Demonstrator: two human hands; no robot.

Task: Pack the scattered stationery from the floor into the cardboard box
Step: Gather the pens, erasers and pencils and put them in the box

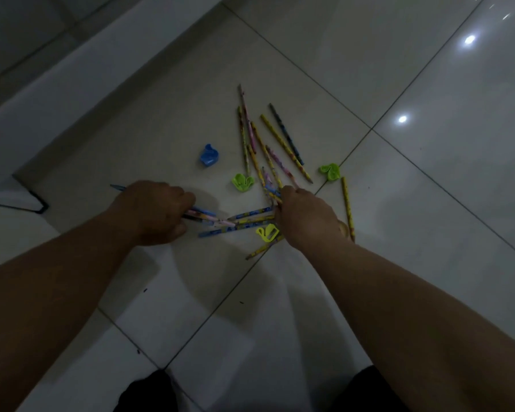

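Observation:
Several patterned pencils [283, 141] lie scattered on the pale tiled floor. My left hand [155, 211] is closed around a small bunch of pencils [204, 215], whose ends stick out on both sides of the fist. My right hand [305, 217] pinches the ends of a few pencils [269, 185] in the pile's middle. A blue sharpener [209, 156], two green sharpeners [243, 182] [330, 171] and a yellow sharpener [267, 232] sit among the pencils. The cardboard box is not in view.
A white raised ledge or wall base [72, 84] runs diagonally along the upper left. A dark-edged flat object [27, 203] lies at the far left. My knees in dark clothing [149, 394] show at the bottom. Ceiling lights reflect on the tiles at the right.

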